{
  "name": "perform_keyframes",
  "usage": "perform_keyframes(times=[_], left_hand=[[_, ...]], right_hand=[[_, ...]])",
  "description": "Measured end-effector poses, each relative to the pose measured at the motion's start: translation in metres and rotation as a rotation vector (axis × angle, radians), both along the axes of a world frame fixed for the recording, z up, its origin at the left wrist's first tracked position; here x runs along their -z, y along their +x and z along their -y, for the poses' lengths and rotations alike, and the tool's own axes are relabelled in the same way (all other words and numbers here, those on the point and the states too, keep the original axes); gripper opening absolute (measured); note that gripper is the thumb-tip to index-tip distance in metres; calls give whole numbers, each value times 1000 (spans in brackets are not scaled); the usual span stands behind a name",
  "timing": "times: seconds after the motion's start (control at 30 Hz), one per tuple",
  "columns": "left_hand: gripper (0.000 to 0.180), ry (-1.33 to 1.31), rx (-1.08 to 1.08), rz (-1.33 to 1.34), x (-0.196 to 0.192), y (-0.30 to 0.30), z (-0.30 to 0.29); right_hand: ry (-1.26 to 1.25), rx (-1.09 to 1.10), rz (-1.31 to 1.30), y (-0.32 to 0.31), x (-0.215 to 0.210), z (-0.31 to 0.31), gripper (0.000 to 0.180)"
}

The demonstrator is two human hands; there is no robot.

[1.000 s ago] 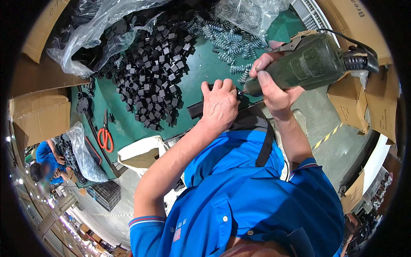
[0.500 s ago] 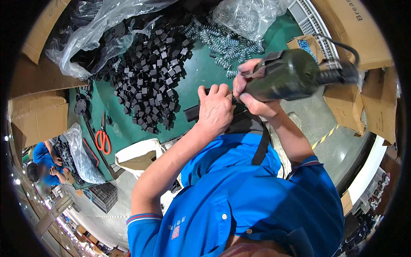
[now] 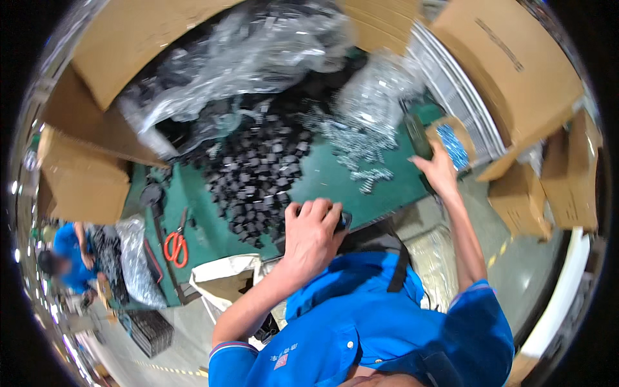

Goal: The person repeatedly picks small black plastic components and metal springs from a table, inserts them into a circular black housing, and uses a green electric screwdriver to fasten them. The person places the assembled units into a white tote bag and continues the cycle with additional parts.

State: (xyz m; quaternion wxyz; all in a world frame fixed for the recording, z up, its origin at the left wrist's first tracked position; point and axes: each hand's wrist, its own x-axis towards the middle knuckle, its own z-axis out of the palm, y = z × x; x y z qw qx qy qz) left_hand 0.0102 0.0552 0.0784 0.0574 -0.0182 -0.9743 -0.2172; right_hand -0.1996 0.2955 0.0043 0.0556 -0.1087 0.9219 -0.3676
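Observation:
My left hand (image 3: 311,233) is closed over a black part (image 3: 345,222) at the front edge of the green table. My palm and fingers hide most of it; a dark rounded end shows beside the fingers. Out to the right, my right hand (image 3: 440,171) has its thumb and fingers around the near end of a dark green power tool (image 3: 418,134) at the table's right side. Beyond my left hand lies a heap of small black square parts (image 3: 261,171). Metal coil springs (image 3: 358,145) lie in a pile between that heap and the tool.
Orange-handled scissors (image 3: 175,248) lie on the left of the table (image 3: 322,184). Clear plastic bags (image 3: 258,55) cover the back. A small box of blue springs (image 3: 454,147) stands by the tool. Cardboard boxes (image 3: 509,77) flank both sides. Another person (image 3: 72,248) works at far left.
My right hand has carried the power tool away from the black part to the table's right side. My left hand stays on the part. The whole view has shifted.

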Motion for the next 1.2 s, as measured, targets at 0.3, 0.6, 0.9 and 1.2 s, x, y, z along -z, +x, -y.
perform_keyframes(times=[0.3,0.6,0.9,1.2], left_hand=[[26,-168,-736,474,8,189,108],[35,-397,-698,602,0,172,134],[21,-304,-370,-176,61,-129,285],[36,-896,-382,27,125,-209,321]], right_hand=[[547,147,-106,-6,-48,-19,36],[724,20,-250,-78,38,-88,18],[348,177,-315,-55,34,-73,11],[-519,344,291,75,2,-146,12]])
